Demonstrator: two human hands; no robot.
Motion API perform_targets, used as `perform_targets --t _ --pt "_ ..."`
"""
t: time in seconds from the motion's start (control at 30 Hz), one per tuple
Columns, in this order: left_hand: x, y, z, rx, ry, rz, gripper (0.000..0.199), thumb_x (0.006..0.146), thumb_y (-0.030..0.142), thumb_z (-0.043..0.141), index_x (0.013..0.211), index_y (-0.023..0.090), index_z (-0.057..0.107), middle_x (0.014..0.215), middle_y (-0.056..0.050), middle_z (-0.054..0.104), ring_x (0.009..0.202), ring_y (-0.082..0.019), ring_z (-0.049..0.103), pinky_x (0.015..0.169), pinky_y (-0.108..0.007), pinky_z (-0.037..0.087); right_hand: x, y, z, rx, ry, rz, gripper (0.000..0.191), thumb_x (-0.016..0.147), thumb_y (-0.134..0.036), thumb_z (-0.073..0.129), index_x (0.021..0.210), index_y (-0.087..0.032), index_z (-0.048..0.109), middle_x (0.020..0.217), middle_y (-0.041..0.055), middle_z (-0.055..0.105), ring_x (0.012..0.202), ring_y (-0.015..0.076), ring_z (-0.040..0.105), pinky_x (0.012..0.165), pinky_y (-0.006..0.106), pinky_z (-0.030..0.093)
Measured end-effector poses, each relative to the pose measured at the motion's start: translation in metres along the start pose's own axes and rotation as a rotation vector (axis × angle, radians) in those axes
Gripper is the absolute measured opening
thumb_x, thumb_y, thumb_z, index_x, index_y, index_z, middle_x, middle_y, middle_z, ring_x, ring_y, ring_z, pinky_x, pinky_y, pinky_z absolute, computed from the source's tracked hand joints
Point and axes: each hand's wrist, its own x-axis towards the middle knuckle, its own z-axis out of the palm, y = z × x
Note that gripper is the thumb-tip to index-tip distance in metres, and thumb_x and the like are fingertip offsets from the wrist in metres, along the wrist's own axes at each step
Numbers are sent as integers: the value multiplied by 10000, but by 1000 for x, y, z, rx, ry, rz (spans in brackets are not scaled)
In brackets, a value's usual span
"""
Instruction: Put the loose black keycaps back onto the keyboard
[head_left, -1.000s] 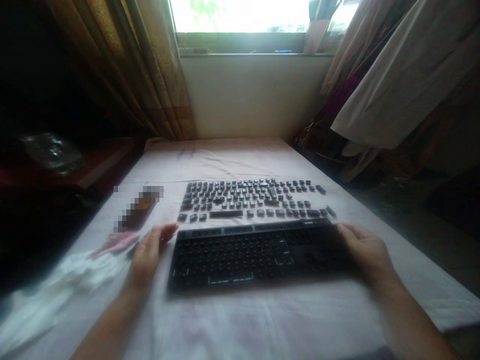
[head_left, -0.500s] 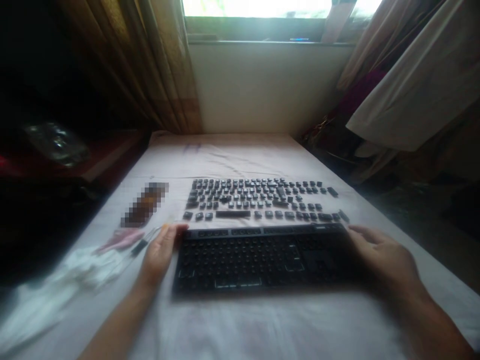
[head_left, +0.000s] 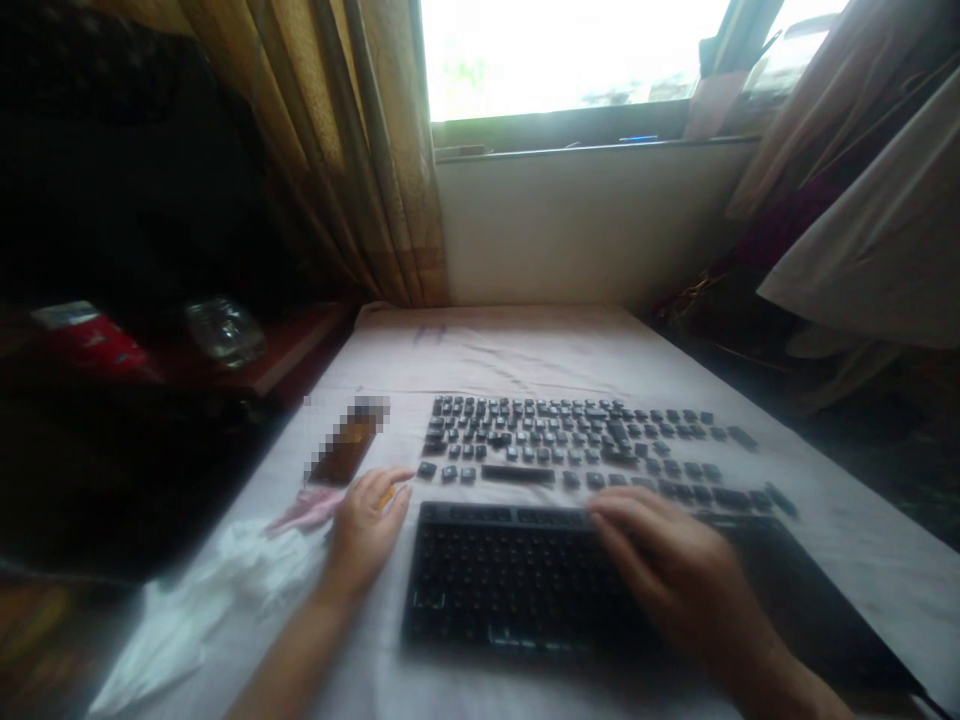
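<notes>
A black keyboard base [head_left: 517, 570] with its keycaps off lies on the pale sheet before me. Beyond it the loose black keycaps [head_left: 525, 425] are laid out in rows, with a long space bar [head_left: 517, 473] among them. My left hand [head_left: 367, 530] rests at the base's upper left corner, its fingers apart. A small orange thing [head_left: 387, 497] shows between its thumb and index finger; its kind is unclear. Above the base's middle is my right hand [head_left: 667, 560], slightly blurred, fingers stretched leftward. I see nothing in it. It hides part of the base.
Left of the keycaps lie a pixelated brown object [head_left: 349, 440], a pink cloth [head_left: 304, 508] and a crumpled white cloth [head_left: 217, 575]. A clear container [head_left: 225, 330] and a red item [head_left: 97, 340] stand at the far left. A curtain [head_left: 375, 150] hangs beside the window.
Both hands have let go of the keyboard base's sides. My right hand has moved left over the base; my left stays near its corner. The view has shifted, so everything sits further right and lower.
</notes>
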Motion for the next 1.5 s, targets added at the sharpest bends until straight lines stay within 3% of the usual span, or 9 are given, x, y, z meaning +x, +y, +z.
perform_targets --t 0.1,0.23,0.5,0.77,0.97,1.17,1.33,1.5 --pt "19 -4 -2 112 -65 138 214 882 305 581 1020 271 741 1018 -54 738 992 -242 638 951 -389 503 6 -19 16 77 64 -90 193 967 -197 507 904 -205 690 852 57 765 756 181 748 685 265 603" --pt "35 -13 4 233 -144 225 222 880 258 610 1055 280 744 991 -48 725 962 -236 613 916 -378 492 -2 -20 25 107 66 -128 178 955 -165 526 894 -194 690 827 53 760 726 174 745 660 253 602" --pt "36 -22 16 312 -236 243 221 907 289 606 1086 270 735 1020 -62 710 985 -244 606 895 -383 473 -26 -10 18 150 36 -64 154 926 -152 564 900 -210 704 807 47 758 701 174 743 661 248 613" --pt "35 -18 12 283 -253 212 117 885 301 643 968 234 690 963 -43 718 951 -238 631 868 -364 479 -35 -21 22 205 -16 -71 152 917 -135 577 892 -207 708 799 52 756 695 165 737 648 232 612" --pt "18 -7 -4 210 -175 197 122 911 320 629 990 238 671 945 -32 724 925 -235 650 877 -374 488 -36 -32 25 249 -64 -91 154 913 -114 572 905 -197 701 801 50 755 686 162 733 634 235 602" --pt "-20 12 -20 48 -205 292 212 955 403 596 1065 241 679 976 -30 750 927 -195 690 868 -334 536 -38 -44 31 275 -107 -88 160 928 -107 552 962 -195 680 826 58 755 708 165 732 637 246 596" --pt "-53 17 -29 -40 -256 361 174 953 335 619 1090 253 688 962 -27 759 900 -173 711 833 -301 571 -36 -65 46 315 -153 -112 191 935 -105 532 1051 -196 654 853 61 763 715 162 731 652 247 591" --pt "-66 22 -28 -65 -276 418 174 950 233 612 1114 239 670 962 -23 747 903 -166 693 835 -304 562 -32 -83 68 279 -174 -153 203 949 -120 501 1092 -153 641 847 75 761 677 170 722 610 247 573"
